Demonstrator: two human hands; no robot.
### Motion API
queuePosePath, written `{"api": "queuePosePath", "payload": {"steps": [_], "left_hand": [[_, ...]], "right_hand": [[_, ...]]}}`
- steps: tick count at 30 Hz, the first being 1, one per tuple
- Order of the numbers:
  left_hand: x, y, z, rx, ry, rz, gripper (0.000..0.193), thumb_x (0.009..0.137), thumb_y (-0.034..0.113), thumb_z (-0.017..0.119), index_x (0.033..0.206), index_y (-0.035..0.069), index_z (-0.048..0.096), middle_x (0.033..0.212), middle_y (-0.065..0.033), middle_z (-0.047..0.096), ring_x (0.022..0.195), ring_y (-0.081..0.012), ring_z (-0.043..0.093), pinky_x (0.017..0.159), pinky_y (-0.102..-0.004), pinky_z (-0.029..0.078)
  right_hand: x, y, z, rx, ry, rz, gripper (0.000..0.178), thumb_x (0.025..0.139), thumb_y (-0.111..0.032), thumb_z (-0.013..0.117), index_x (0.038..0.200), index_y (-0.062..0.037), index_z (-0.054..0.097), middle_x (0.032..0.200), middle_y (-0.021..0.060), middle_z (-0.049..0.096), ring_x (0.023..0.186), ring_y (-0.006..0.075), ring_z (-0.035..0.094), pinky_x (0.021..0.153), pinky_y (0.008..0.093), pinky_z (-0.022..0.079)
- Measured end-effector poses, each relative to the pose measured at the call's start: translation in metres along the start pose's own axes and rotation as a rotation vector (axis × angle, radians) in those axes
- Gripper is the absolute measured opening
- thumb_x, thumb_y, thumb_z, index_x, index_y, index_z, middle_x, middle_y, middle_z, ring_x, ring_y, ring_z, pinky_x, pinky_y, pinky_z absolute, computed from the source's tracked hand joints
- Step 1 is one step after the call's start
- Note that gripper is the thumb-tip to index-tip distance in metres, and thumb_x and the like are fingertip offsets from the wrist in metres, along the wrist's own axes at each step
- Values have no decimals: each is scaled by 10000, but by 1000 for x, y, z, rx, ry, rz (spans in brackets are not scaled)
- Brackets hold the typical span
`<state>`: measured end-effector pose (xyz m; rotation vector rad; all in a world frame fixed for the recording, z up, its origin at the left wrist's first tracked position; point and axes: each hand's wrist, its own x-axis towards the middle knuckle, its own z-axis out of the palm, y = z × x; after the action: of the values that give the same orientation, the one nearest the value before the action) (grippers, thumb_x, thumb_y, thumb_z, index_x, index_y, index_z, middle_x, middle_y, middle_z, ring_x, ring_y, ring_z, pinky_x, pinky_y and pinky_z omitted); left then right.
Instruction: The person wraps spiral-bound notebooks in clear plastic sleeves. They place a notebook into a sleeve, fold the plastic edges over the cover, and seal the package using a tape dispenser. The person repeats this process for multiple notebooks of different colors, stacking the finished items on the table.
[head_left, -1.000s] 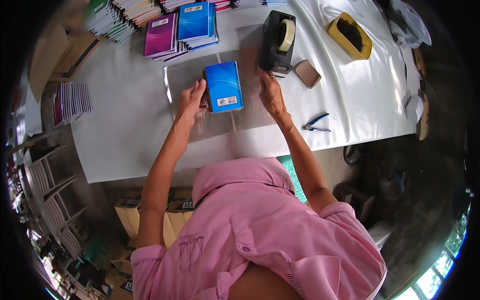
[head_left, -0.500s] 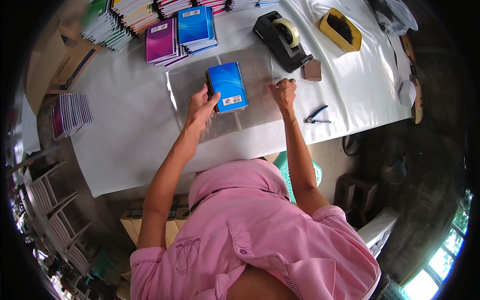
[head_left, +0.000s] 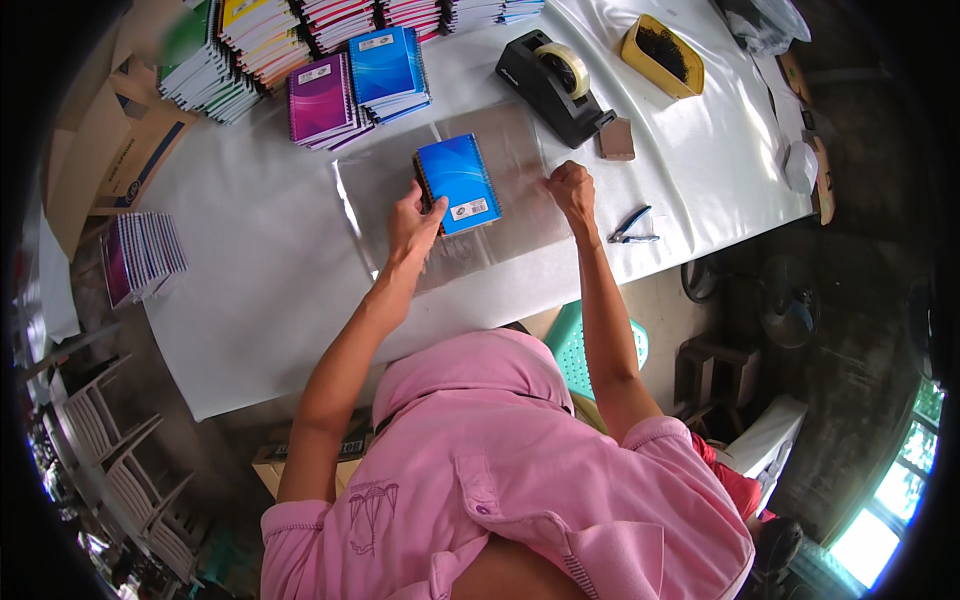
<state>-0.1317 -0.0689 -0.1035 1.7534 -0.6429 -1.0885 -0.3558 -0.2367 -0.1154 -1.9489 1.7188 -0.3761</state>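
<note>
A small stack of blue spiral notebooks (head_left: 457, 178) lies on a clear plastic sheet (head_left: 372, 170) in the middle of the table. My left hand (head_left: 412, 228) grips the stack at its lower left edge, thumb on the top cover, the other fingers mostly hidden at its side. At the sheet's right edge my right hand (head_left: 572, 193) is closed, fingertips pinched against the plastic. To the right of that hand lie blue-handled pliers (head_left: 633, 226), jaws toward the left. Just beyond it stand a black tape dispenser (head_left: 550, 90) and a small brown block (head_left: 617, 140).
Purple notebooks (head_left: 320, 98) and more blue notebooks (head_left: 385, 65) are stacked behind the sheet, with taller coloured piles (head_left: 262, 45) beyond. Another notebook stack (head_left: 143, 258) sits far left by a cardboard box (head_left: 135, 150). A yellow tub (head_left: 663, 57) of dark bits stands at back right.
The view has shifted slightly, so the table's things sit a little differently in it. My left hand stays on the notebooks. My right hand's fingers look more tightly closed at the sheet's edge.
</note>
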Motion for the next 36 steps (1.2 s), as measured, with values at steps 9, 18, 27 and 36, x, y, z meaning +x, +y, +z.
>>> {"api": "queuePosePath", "payload": {"steps": [9,18,27,36], "left_hand": [[-1,-4,2,131,29,33,650,865,315,655,1380,-9,429,1085,-248,651,978,-320,668,816,-376,521],[-8,-17,23,-77,131,-2,564,937,317,558,1382,1,418,982,-209,676,897,-313,674,781,-381,524],[-24,15,24,53,202,92,631,909,255,606,1429,8,349,1155,-199,620,1016,-323,631,893,-375,523],[-13,-5,18,-38,227,229,714,869,74,637,1485,84,275,1438,-196,431,1249,-255,510,1013,-324,432]], "right_hand": [[-17,-1,3,-163,199,-88,248,659,-207,805,781,-59,648,811,158,685,796,338,662,728,427,500],[-13,-6,-5,-43,145,-37,221,683,-138,763,847,-32,659,789,139,694,775,336,670,711,417,516],[-16,-17,-18,-213,84,-254,62,734,-23,628,788,-44,650,728,142,683,711,356,664,673,435,503],[-40,-67,-45,109,75,-443,130,739,33,576,848,-35,555,849,177,617,774,364,625,661,464,469]]}}
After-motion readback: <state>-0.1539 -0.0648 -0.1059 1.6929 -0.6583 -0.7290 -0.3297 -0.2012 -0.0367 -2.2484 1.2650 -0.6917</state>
